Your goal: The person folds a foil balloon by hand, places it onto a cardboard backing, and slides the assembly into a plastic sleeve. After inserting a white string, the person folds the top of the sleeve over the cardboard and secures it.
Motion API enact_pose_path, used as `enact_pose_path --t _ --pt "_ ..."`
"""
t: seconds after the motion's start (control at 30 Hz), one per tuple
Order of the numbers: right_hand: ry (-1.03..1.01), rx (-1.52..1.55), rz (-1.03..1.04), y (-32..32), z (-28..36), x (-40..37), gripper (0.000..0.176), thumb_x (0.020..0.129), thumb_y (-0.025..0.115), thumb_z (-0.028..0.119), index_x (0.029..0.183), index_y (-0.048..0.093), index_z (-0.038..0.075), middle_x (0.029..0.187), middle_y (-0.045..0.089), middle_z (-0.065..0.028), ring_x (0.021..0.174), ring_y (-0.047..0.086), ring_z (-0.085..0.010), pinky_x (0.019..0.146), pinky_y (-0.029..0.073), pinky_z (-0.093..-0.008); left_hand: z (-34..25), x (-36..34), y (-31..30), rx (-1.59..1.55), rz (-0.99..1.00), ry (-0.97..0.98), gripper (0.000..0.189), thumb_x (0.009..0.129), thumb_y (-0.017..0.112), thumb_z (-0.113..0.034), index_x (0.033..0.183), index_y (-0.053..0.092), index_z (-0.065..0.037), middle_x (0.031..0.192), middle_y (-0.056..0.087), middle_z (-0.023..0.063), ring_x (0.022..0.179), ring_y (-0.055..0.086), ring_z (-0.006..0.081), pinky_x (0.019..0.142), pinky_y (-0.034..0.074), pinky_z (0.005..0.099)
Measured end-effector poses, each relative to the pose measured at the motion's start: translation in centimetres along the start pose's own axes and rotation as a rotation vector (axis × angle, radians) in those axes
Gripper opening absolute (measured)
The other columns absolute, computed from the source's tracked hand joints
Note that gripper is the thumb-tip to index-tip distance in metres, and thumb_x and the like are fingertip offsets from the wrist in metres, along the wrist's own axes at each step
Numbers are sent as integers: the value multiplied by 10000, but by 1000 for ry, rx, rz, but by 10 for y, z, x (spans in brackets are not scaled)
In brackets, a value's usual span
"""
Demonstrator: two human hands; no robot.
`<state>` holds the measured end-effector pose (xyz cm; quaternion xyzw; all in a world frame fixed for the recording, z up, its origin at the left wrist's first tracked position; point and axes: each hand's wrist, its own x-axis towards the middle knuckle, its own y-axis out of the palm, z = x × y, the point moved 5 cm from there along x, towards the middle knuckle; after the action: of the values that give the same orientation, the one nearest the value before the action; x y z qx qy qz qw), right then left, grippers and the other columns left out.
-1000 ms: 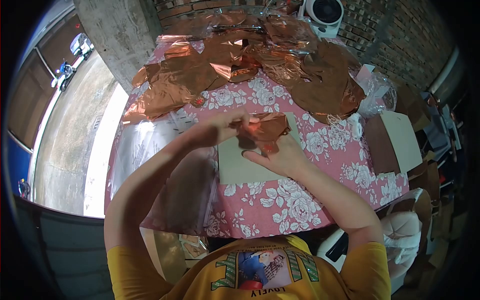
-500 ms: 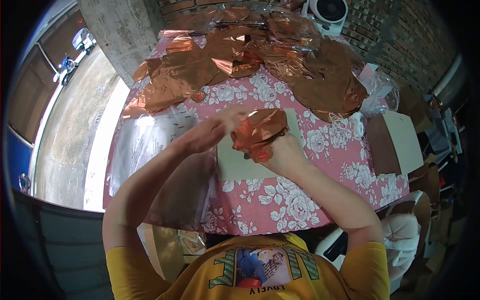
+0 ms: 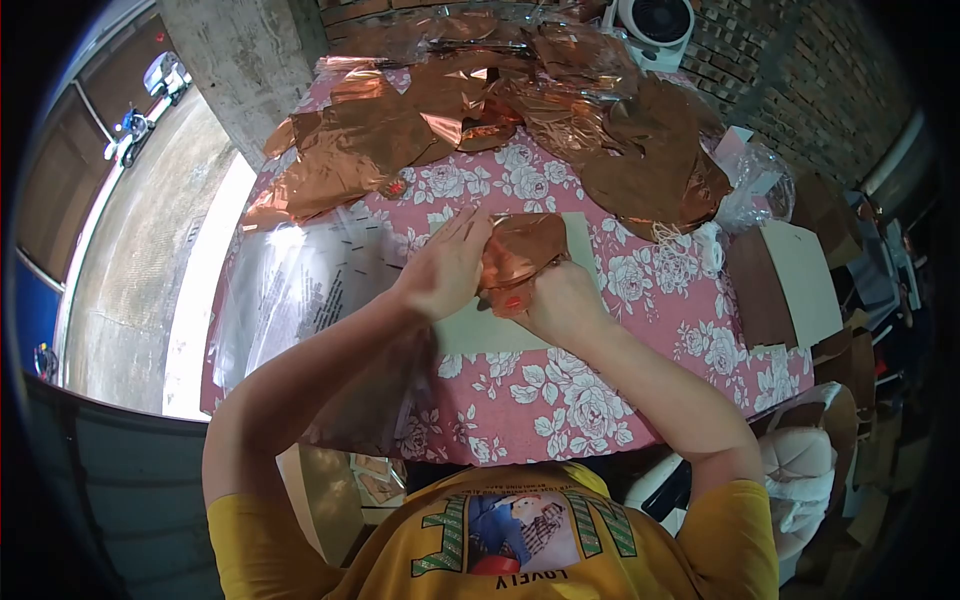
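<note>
A folded copper-coloured foil piece (image 3: 524, 246) with a small red mark near its lower end lies over a pale cream sheet (image 3: 490, 332) on the flowered pink cloth. My right hand (image 3: 562, 303) grips the foil's lower right side, fingers closed around its edge. Against its left edge rests my left hand (image 3: 450, 262), fingers stretched out and pointing away from me. Clear plastic bags (image 3: 300, 290) with printed text lie left of the sheet, partly under my left forearm.
Flat copper foil shapes (image 3: 350, 150) spread across the back of the table (image 3: 600, 410). White string (image 3: 712, 250), crumpled clear plastic (image 3: 765, 190) and cardboard pieces (image 3: 800, 285) lie at the right. A white fan (image 3: 655, 25) stands at the back.
My left hand has come down from above the foil to its left edge. The foil looks more compact and upright, and my right hand still grips it.
</note>
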<state>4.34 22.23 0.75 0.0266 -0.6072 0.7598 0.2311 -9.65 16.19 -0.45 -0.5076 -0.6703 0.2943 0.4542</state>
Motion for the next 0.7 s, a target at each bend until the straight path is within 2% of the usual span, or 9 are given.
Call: enact_pose_path --t 0.13,0.23,0.3,0.33,0.4,0.5,0.53,0.6,0.7 --pt "40 -59 62 -2 2 0 288 731 720 314 778 661 37 757 656 -151 745 645 -303 680 524 -388 -6 -2 6 182 -22 60 593 789 544 -59 1356 392 25 1405 400 279 1326 376 418 1127 298 424" --pt "-29 -133 -53 -2 0 -2 271 727 711 295 769 657 33 756 656 -141 775 638 -289 727 520 -384 -11 -3 5 260 -12 85 612 794 553 -73 1383 394 -25 1411 397 273 1326 379 413 1126 298 427" --pt "-118 -189 -246 -13 5 -6 285 729 703 305 726 636 28 704 634 -136 658 615 -296 714 523 -411 -11 -3 5 296 -1 82 622 797 560 -82 1395 394 -51 1416 393 270 1329 377 410 1126 297 426" --pt "-119 -190 -245 -17 6 -8 285 729 703 305 726 636 28 704 634 -136 658 615 -296 714 523 -411 -13 -4 6 340 6 92 624 803 563 -90 1404 395 -80 1418 394 263 1331 379 403 1126 298 423" --pt "-49 -169 -92 -26 4 -9 206 776 645 218 756 647 13 767 655 -141 797 639 -288 742 523 -398 -15 -4 4 387 13 100 628 809 567 -99 1413 396 -109 1421 394 256 1333 380 396 1125 298 420" --pt "274 -173 107 -57 -11 -14 182 829 595 186 794 651 16 787 651 -165 767 654 -315 654 539 -444 -20 -5 1 411 -12 110 671 780 589 -42 1410 408 -190 1437 379 236 1327 392 386 1101 346 415" --pt "273 -175 109 -64 -14 -13 182 829 595 186 794 651 16 787 651 -165 767 654 -315 654 539 -444 -22 -5 0 420 5 112 673 782 583 -42 1412 407 -200 1441 372 237 1328 389 388 1101 344 421" --pt "248 -212 -171 -86 -17 -8 170 847 571 167 821 648 18 813 655 -163 760 654 -325 653 538 -456 -23 -4 1 428 20 114 675 784 576 -42 1414 405 -211 1445 365 239 1330 386 391 1101 343 427" --pt "133 -105 -226 -79 -7 17 198 864 559 165 959 633 7 930 657 -159 861 646 -326 745 528 -453 -22 -4 2 416 40 104 650 786 568 -35 1398 422 -195 1454 352 238 1334 376 397 1113 325 429"
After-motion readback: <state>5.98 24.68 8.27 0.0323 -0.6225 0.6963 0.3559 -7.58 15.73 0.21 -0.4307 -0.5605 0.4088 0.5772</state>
